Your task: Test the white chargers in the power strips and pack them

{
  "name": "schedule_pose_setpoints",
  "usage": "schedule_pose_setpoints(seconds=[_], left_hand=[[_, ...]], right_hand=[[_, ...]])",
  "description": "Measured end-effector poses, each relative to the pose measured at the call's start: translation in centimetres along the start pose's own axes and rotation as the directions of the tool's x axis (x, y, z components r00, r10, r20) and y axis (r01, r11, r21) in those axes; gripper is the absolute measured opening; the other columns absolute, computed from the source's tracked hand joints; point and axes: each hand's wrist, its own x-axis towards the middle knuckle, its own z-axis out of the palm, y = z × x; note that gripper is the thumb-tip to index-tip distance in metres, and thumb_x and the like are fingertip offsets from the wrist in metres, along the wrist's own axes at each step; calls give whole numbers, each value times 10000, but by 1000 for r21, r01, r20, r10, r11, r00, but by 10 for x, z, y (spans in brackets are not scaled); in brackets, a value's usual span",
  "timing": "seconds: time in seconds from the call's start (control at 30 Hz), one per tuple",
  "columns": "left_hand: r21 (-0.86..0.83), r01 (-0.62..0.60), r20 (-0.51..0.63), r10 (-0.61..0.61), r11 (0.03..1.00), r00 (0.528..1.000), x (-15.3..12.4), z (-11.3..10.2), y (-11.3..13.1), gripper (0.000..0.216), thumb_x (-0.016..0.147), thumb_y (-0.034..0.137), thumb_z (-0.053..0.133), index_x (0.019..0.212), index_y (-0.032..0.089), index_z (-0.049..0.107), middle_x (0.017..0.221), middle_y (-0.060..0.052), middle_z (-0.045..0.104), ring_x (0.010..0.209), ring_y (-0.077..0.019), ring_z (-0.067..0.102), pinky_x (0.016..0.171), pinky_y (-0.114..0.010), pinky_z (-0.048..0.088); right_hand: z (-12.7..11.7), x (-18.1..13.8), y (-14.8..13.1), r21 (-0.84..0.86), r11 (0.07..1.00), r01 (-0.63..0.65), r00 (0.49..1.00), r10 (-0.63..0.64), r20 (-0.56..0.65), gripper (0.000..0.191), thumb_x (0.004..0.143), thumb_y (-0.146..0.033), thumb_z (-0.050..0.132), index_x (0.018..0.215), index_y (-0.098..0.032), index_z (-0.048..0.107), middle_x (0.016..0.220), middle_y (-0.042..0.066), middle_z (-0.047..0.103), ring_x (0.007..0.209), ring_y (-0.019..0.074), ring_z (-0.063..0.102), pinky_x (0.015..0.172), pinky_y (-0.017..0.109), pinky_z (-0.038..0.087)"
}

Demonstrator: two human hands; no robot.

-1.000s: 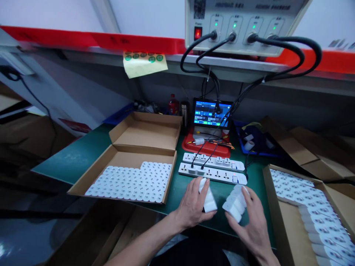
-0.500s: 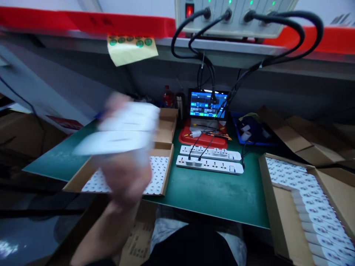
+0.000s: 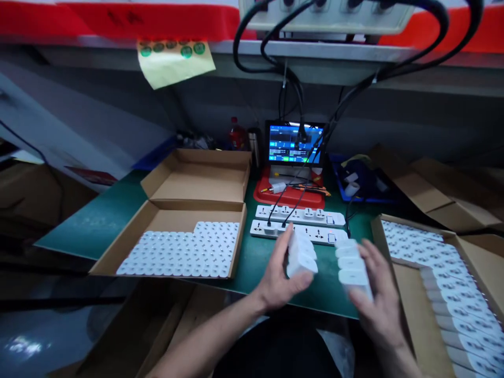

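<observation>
L hand (image 3: pixel 276 283) grips a few white blocks (image 3: pixel 301 256) over the green tbl (image 3: pixel 255 268). R hand (image 3: pixel 380 296) grips 3 more blocks (image 3: pixel 352 263) near the R box (image 3: pixel 421 315).

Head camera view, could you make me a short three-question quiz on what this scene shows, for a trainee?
1. True or false: the right hand holds white blocks.
2. How many power strips lie on the green bench?
3. What colour is the tray in front of the lit screen? A) blue B) red C) white

Key: 1. True. 2. Two. 3. B.
</observation>
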Motion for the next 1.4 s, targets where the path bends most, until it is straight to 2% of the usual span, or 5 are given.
schedule_pose_setpoints(seconds=[0.13,0.3,0.93,1.17,1.4], left_hand=[[29,-15,154,10,999,988,-17,21,-26,1384,844,711,859,1789,253,-42,1784,-217,261,1648,-466,307,1346,-667,300],[388,-79,300,-45,918,953,-22,-7,-28,1573,763,601,972,1759,253,-194,1785,-261,206,1660,-493,257,1334,-721,297],[527,-134,322,-52,839,945,-13,-31,-26,1585,692,586,1007,1770,229,-99,1741,-268,288,1594,-472,372,1295,-667,389],[884,-250,390,-330,395,860,3,-24,-32,1343,686,529,1003,1734,145,256,1548,-285,534,1391,-494,548,1146,-655,490],[754,-615,613,87,229,785,-37,-20,-49,540,1021,300,728,1521,167,576,1547,-196,599,1446,-364,516,1190,-533,443]], right_hand=[[37,-18,12,226,966,-129,986,101,132,1104,918,-690,793,1775,-375,171,1796,126,344,1592,409,448,1181,555,554],[35,-21,37,79,985,-152,946,122,300,1241,894,-664,823,1782,-402,-5,1835,155,238,1627,402,397,1182,576,555],[27,0,35,-121,992,-28,921,72,383,1043,862,-340,818,1714,-350,216,1716,164,404,1573,359,466,1261,553,461],[13,10,67,-729,564,389,876,19,483,883,787,-213,739,1631,-261,482,1558,217,527,1388,451,571,1104,645,536],[19,-31,72,-672,301,676,736,-253,628,610,942,-42,573,1489,-305,640,1599,147,600,1477,389,528,1158,598,487]])
